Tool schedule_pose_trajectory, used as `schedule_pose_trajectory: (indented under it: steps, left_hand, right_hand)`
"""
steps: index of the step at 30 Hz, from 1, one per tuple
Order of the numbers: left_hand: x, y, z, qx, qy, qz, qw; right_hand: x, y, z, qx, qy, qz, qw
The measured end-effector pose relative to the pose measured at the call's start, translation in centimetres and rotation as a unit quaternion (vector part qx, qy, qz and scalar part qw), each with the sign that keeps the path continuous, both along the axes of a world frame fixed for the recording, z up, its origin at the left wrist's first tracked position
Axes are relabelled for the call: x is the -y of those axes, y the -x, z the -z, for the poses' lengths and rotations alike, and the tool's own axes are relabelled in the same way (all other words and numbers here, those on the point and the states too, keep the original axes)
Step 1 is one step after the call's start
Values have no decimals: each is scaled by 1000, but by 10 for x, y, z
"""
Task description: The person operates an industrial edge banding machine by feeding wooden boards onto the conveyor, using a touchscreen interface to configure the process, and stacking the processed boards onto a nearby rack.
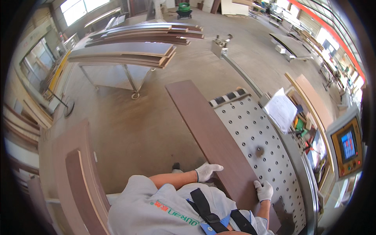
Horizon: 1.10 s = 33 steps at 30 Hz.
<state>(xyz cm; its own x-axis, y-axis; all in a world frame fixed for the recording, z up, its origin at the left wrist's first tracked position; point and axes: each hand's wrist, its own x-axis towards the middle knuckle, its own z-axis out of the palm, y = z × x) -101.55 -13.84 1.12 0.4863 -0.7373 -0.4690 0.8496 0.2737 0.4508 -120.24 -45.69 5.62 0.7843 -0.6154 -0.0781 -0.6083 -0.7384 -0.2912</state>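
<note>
A long, narrow brown board lies along the left part of a metal table dotted with small round studs, and its far end sticks out past the table. My left hand, in a white glove, is closed on the board's left edge, with a finger or thumb lying over the top face. On the opposite edge, my right hand, gloved too, grips the board with bent fingers. The fingers under the board are hidden. The board's near end runs beneath my right forearm.
Stacked panels rest on a wheeled cart at the far left. More brown boards stand at my left. Beyond the table's right rim are a white paper sheet and a control panel. A black-and-white striped bar edges the table's far end.
</note>
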Motion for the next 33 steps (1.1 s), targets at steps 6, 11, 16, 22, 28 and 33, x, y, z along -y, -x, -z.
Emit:
schedule_pose_trajectory:
  steps: [6,11,16,22,28,33]
  left_hand:
    - [-81,-127,-15,36,22,-99,994]
    - [-158,-221,-52,165,36,-94,981]
    - [-215,-338,-55,213,-29,-114,970]
    - [-288,-541,-70,145,52,-243,958]
    - [-343,-772,-62,153,84,-279,944]
    - [-406,-936,-45,114,81,-295,945]
  right_hand:
    - [-45,-159,-24,13,-88,-38,995]
    - [-115,-317,-64,70,-119,-97,986]
    - [-218,-454,-113,135,-225,-154,953]
    - [-206,-545,-151,65,-49,-147,986]
    - [-95,-614,-90,116,33,30,992]
    - [-164,-798,-77,289,-536,-7,793]
